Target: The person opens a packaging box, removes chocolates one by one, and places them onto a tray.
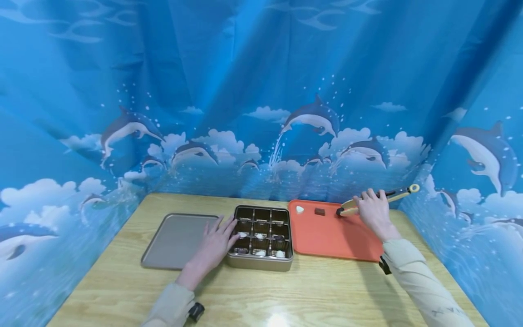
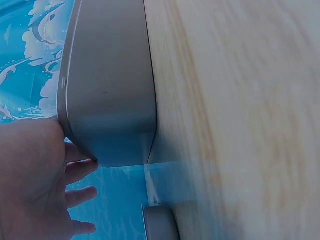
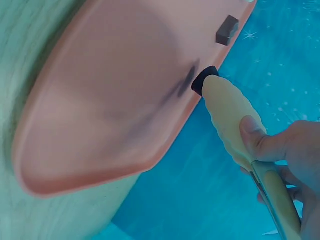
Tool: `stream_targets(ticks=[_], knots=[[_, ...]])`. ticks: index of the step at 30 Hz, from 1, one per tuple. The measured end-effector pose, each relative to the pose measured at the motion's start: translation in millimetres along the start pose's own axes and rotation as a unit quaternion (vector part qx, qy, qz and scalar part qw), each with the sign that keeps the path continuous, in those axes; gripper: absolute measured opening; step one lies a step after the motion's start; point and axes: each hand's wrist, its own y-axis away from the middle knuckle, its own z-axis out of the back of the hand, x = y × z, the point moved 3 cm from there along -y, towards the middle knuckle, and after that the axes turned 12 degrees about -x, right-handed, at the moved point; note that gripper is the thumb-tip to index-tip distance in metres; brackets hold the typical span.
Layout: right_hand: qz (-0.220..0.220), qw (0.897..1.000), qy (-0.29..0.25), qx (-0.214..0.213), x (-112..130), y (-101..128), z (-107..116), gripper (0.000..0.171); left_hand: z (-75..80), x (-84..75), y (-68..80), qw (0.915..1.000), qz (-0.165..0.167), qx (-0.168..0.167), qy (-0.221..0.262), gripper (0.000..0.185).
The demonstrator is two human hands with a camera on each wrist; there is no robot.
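Observation:
A gold tin box (image 1: pixel 261 264) with several compartments, some holding small sweets, stands mid-table. My left hand (image 1: pixel 216 243) lies flat with straight fingers touching the box's left rim, over the edge of a grey metal lid (image 1: pixel 173 238). In the left wrist view the left hand (image 2: pixel 35 185) is beside the grey lid (image 2: pixel 107 85). My right hand (image 1: pixel 372 209) grips yellow tongs (image 1: pixel 388 196) at the far edge of an orange tray (image 1: pixel 327 236). A white piece (image 1: pixel 300 209) and a brown piece (image 1: pixel 319 211) lie on the tray. The tongs' black tip (image 3: pixel 202 80) sits above the tray (image 3: pixel 100 110), short of the brown piece (image 3: pixel 227 29).
The wooden table (image 1: pixel 310 295) is enclosed on three sides by a blue dolphin-print curtain (image 1: pixel 261 91). Bare tabletop stretches along the front edge.

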Motion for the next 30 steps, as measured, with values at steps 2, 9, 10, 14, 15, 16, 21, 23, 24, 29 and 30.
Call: stream_targets(ticks=[2, 9, 10, 14, 15, 16, 21, 23, 24, 29, 30], knots=[[-0.001, 1.000, 0.000, 0.016, -1, 1, -4, 0.038, 0.7, -0.6, 0.1, 1.0000, 0.000, 0.002, -0.001, 0.055], [-0.007, 0.999, -0.013, 0.037, -1, 3, -11, 0.034, 2.8, -2.7, 0.0, 0.9999, 0.007, 0.010, 0.006, 0.057], [-0.008, 0.999, -0.013, 0.037, -1, 3, -11, 0.034, 2.9, -3.0, -0.2, 0.9999, 0.007, 0.010, 0.007, 0.057], [-0.013, 1.000, -0.021, 0.009, -1, 3, -9, 0.041, 2.5, -3.3, -0.5, 0.9999, 0.007, 0.013, 0.006, 0.057], [-0.013, 1.000, -0.024, -0.008, -1, 3, -7, 0.043, 2.7, -3.3, -0.6, 0.9999, 0.008, 0.013, 0.006, 0.057], [-0.014, 0.999, -0.027, -0.027, 0, 2, -6, 0.045, 2.8, -3.2, -0.5, 0.9999, 0.008, 0.010, 0.007, 0.057], [-0.019, 0.994, -0.030, -0.103, 5, 0, 3, 0.050, 3.1, -2.9, -0.9, 0.9998, 0.011, -0.001, 0.017, 0.056], [-0.024, 0.993, -0.035, -0.110, 11, -1, 8, 0.051, 2.8, -2.5, -1.1, 0.9998, 0.011, 0.001, 0.016, 0.056], [-0.026, 0.993, -0.038, -0.109, 14, -2, 10, 0.051, 2.7, -2.4, -1.1, 0.9998, 0.010, 0.000, 0.016, 0.056], [-0.017, 0.991, -0.055, -0.122, 32, -9, 24, 0.053, 0.4, -0.5, -0.7, 0.9999, 0.008, 0.003, 0.008, 0.057], [-0.013, 0.990, -0.056, -0.130, 36, -10, 27, 0.053, 0.3, -0.6, -0.6, 0.9999, 0.007, 0.003, 0.008, 0.058]])
